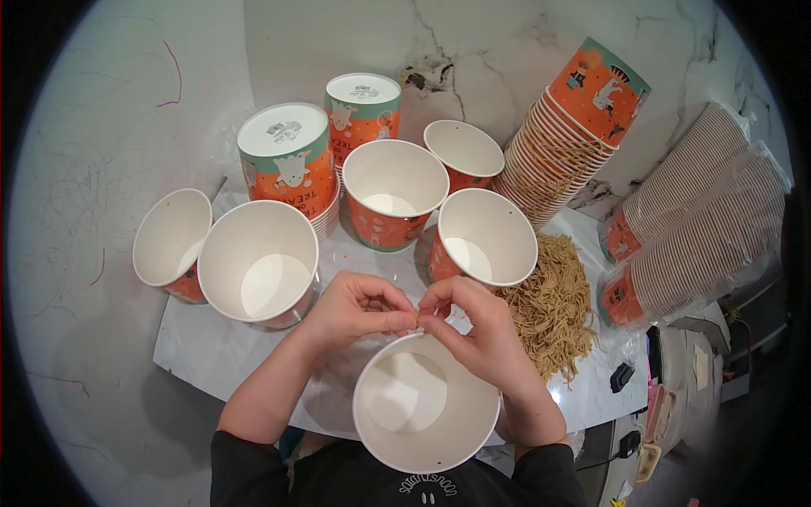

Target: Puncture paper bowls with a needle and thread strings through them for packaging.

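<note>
A white-lined paper bucket stands open side up close to my body, tilted a little, with a small dark hole near its rim. My left hand and my right hand meet at its far rim. Thumbs and fingertips are pinched together there, almost touching. Whatever lies between them is too small to make out. Just right of my right hand is a heap of tan cords. Beyond my hands, upright orange buckets with white insides stand on the table, another among them.
At the left are a large bucket and a tilted one. Upside-down buckets stand behind. A tall leaning stack has cords hanging on it. Plastic-wrapped bucket stacks lie at the right, near a small black object on the white table.
</note>
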Motion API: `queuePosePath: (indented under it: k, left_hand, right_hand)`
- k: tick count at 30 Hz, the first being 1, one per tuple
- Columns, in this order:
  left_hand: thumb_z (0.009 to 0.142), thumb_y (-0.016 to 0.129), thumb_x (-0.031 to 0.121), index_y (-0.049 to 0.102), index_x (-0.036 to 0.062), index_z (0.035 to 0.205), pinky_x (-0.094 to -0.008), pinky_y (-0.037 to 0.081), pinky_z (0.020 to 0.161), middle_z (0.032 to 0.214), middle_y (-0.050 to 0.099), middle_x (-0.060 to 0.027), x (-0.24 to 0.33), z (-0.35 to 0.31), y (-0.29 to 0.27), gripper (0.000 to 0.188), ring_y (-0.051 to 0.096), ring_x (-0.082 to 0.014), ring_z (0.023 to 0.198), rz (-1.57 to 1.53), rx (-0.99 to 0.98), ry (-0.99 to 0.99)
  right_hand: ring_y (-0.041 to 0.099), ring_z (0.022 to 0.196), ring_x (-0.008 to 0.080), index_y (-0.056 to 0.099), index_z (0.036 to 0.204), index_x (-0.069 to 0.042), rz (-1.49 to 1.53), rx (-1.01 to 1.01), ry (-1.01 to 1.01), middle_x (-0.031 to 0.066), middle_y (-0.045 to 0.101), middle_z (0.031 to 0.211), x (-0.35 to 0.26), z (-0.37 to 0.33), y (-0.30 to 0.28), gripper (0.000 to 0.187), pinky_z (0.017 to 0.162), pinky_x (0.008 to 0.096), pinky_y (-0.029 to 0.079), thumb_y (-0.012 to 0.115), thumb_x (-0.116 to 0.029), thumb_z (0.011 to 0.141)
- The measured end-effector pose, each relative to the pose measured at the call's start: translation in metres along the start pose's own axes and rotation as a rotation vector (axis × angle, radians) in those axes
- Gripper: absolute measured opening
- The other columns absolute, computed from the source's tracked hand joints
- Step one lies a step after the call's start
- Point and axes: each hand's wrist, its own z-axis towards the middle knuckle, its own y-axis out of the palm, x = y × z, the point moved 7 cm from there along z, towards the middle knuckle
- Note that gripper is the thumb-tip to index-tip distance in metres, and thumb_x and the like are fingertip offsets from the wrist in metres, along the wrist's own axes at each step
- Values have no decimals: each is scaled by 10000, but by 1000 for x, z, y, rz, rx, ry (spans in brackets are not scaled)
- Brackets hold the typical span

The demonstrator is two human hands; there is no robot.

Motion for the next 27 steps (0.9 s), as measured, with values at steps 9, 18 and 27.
queuePosePath:
  k: [9, 18, 27]
  left_hand:
    - [903, 781, 53, 721, -7, 994, -231, 569, 742, 931, 750, -73, -3, 1, 0, 125, 714, -110, 826, -91, -20, -33]
    - [1006, 684, 226, 735, 41, 1012, -199, 473, 689, 870, 716, 10, -10, 5, -1, 192, 625, -43, 764, -67, -64, -121]
    - [1036, 643, 252, 703, 23, 965, -197, 412, 619, 823, 663, 17, -25, 1, 3, 247, 530, -42, 696, -214, -193, -234]
  right_hand:
    - [651, 855, 238, 707, 1020, -36, -24, -23, -48, 62, 715, 953, -7, 1, -2, 148, 788, 367, 488, 734, -26, 874]
    - [680, 829, 202, 764, 932, -46, -54, 43, -78, 57, 739, 875, -3, 4, -4, 150, 747, 321, 509, 800, 6, 796]
    - [677, 856, 209, 766, 906, -89, -153, 72, -215, 10, 731, 889, -8, 2, 1, 136, 810, 350, 487, 811, -62, 781]
